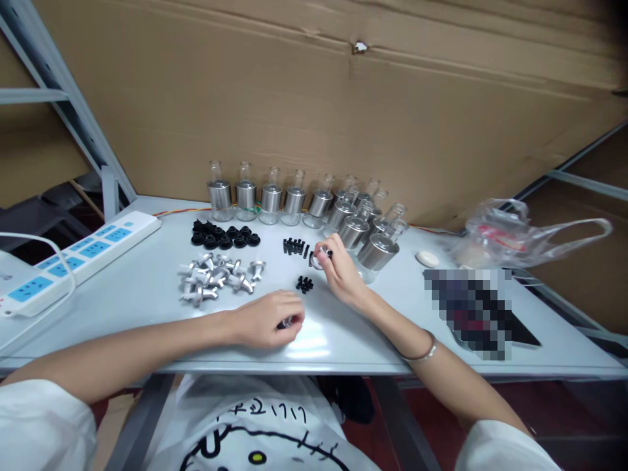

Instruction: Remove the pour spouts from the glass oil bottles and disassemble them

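My left hand point(272, 319) rests low over the front of the table, its fingers curled around a small dark and shiny part point(284, 323), mostly hidden. My right hand point(341, 271) pinches a silver flanged piece point(316, 260) just beside several short black tubes point(294, 246). Between the hands lies a cluster of tiny black caps point(304, 284). Left of them, loose silver flanged pieces point(210, 278) with stems form a pile. Behind that pile sit black ribbed stoppers point(226, 237), grouped close together.
Glass bottles with metal sleeves point(271, 196) line the back, some close beyond my right hand. A power strip point(83, 261) lies at left. To the right are a white round object point(427, 259), a clear plastic bag point(495, 235) and a blurred-out dark item point(471, 314).
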{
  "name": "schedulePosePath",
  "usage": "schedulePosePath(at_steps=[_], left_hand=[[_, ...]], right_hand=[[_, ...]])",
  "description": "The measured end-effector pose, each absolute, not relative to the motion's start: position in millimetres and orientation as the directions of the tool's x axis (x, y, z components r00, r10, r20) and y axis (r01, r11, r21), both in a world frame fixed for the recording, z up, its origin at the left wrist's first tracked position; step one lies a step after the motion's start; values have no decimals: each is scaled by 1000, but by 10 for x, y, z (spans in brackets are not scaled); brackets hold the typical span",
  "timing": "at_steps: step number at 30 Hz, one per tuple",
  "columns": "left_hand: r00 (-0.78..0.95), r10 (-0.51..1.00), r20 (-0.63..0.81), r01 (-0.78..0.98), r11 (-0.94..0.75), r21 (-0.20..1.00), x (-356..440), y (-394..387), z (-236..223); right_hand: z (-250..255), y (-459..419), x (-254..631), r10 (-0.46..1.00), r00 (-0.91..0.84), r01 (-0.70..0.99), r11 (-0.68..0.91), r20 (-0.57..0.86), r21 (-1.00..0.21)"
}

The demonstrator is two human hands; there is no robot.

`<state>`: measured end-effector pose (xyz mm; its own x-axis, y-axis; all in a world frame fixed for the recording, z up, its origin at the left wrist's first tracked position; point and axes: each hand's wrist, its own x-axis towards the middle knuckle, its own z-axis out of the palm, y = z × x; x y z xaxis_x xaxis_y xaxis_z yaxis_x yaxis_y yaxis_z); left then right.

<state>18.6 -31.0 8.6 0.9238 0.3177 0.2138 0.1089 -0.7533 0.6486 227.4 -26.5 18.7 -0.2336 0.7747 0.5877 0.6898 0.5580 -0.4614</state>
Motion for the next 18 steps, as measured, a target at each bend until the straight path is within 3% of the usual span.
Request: schedulePosePath(at_steps=[3, 6, 9, 13, 18], left_hand=[[865, 485, 129, 185, -548, 816, 184, -346, 99], [839, 538, 85, 178, -418, 891, 179, -382, 102], [826, 560, 65, 150, -329, 932, 188, -408, 93], [808, 587, 47, 128, -254, 959, 206, -407, 64], [839, 541, 56, 112, -272, 956, 201, -378, 47]], right_hand=[[203, -396, 2174, 699, -439, 596, 696, 564, -400], [186, -466, 2127, 612, -520, 510, 782, 596, -359], [167, -491, 2115, 576, -502, 464, 809, 645, -361], [171, -550, 2084, 570, -592, 451, 820, 570, -352], [199, -593, 2066, 568, -602, 434, 823, 562, -367]])
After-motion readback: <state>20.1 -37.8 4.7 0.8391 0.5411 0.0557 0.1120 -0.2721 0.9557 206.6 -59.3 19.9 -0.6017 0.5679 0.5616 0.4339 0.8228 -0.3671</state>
